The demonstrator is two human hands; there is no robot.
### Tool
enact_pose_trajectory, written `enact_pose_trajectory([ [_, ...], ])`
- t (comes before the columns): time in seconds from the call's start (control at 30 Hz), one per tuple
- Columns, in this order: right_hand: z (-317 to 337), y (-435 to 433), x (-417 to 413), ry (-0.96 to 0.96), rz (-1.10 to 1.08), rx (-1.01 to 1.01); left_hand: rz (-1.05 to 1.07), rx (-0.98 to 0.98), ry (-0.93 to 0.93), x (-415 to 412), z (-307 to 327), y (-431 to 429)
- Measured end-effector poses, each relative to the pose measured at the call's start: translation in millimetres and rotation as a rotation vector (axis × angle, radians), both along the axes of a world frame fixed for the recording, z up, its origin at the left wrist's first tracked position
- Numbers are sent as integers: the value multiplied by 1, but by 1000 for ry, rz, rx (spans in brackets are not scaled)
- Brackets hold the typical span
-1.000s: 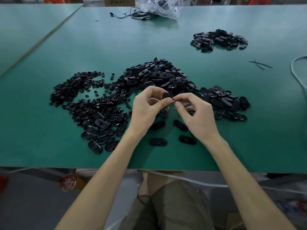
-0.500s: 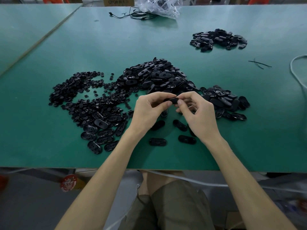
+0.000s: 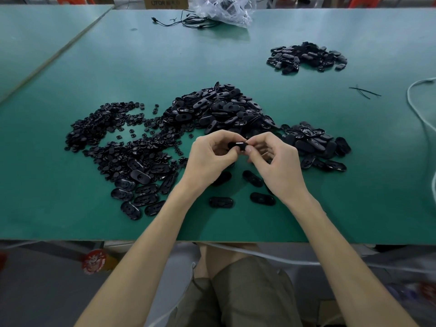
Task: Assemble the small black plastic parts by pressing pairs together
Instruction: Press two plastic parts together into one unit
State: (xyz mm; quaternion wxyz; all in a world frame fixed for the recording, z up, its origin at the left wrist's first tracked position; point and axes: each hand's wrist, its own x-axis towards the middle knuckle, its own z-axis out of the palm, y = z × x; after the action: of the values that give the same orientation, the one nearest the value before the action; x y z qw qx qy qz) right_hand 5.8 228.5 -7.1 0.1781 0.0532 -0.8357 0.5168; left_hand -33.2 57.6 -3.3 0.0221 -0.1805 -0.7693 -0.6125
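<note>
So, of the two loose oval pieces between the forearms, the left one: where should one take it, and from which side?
Probably from above, pinching the left oval piece across its narrow width, thumb on the near long edge, a finger on the far one. It lies flat on the table, long axis left to right, with bare table around it.

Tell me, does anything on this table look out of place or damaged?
Nothing looks broken or spilled. The small round parts straggle loosely across the green table. Only strays: a few thin black strands lying alone at the right, and a crumpled clear bag with cables at the far edge.
</note>
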Motion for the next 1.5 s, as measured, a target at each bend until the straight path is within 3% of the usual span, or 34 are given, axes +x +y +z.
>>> enact_pose_trajectory([
  [0.9,0,-3,2,-23,36,50,52,-64,35,5,4,3],
  [1.13,1,2,0,-1,-6,-47,-13,23,-1,-2,-1,0],
  [1.5,-1,0,1,10,-9,-14,-13,18,33,-2,-5,-1],
])
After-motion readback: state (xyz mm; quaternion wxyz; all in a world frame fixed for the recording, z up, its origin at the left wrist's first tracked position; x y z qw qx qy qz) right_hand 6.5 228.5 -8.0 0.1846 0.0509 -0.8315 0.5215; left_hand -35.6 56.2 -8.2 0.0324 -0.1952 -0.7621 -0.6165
